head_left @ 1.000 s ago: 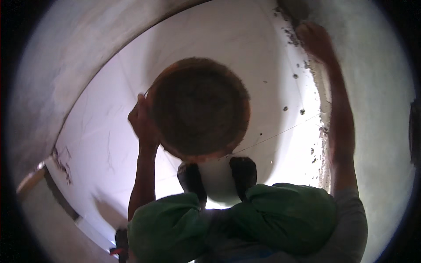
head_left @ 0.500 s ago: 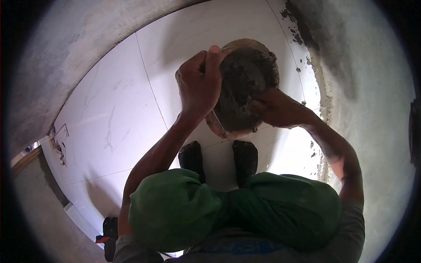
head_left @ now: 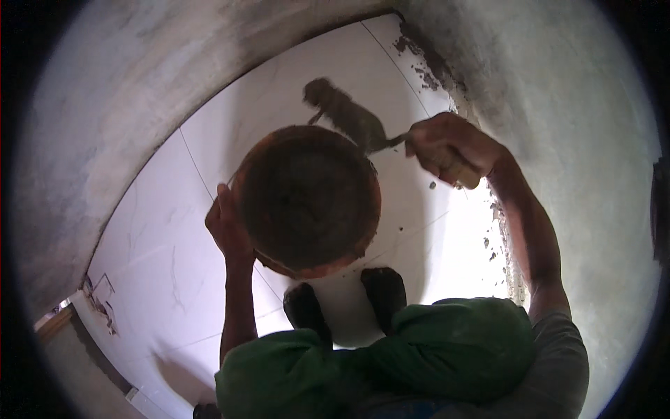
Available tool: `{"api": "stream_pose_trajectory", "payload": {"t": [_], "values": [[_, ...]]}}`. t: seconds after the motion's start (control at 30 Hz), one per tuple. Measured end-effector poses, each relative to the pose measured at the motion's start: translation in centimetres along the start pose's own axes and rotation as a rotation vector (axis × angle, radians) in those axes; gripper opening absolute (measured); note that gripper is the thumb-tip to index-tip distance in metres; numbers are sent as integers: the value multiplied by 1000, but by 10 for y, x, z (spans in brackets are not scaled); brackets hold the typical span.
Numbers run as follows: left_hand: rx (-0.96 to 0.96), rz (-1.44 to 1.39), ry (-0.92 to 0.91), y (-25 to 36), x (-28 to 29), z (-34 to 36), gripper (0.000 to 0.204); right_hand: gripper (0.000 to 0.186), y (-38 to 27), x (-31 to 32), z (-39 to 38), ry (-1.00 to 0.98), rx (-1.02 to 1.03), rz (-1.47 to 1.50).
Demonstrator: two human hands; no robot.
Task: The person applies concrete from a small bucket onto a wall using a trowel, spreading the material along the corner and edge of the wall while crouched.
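A round orange-brown bucket of dark wet mortar is in front of me, just beyond my feet. My left hand is closed on its left rim, the thumb along the outside. In my right hand is the handle of a trowel, raised beyond the bucket's far right rim. The trowel's blade points away to the left and is coated with grey mortar, slightly blurred. A lump of mortar shows toward the blade's tip.
White marbled tiles cover the floor. A grey plastered wall rises on the right, with mortar crumbs along its foot. Another wall curves round the far left. My dark shoes stand close to the bucket.
The bucket, tilted before, now faces up more and has come left and nearer. My right hand has lifted the trowel out with mortar on it. My left hand has moved left with the rim.
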State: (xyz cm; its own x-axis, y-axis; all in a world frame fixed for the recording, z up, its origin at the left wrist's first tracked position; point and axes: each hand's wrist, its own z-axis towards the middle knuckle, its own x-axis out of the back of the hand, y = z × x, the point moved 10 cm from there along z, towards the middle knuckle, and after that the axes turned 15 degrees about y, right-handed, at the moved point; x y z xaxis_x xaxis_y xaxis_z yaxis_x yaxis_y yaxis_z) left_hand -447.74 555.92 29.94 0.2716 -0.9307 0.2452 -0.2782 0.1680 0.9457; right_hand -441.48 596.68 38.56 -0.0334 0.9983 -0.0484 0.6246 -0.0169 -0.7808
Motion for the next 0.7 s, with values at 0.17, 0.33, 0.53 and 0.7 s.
{"api": "stream_pose_trajectory", "payload": {"t": [0.17, 0.33, 0.53, 0.7], "values": [[25, -35, 17, 10, -8, -4, 52, 39, 1, 162, 128, 315, 102, 158], [-97, 167, 44, 5, 3, 2, 54, 35, 14, 152, 179, 504, 62, 50], [127, -22, 43, -8, -3, 0, 55, 39, 19, 172, 210, 848, 418, -1089], [69, 44, 7, 0, -4, 3, 56, 42, -30, 174, 243, 962, 255, -1217]]}}
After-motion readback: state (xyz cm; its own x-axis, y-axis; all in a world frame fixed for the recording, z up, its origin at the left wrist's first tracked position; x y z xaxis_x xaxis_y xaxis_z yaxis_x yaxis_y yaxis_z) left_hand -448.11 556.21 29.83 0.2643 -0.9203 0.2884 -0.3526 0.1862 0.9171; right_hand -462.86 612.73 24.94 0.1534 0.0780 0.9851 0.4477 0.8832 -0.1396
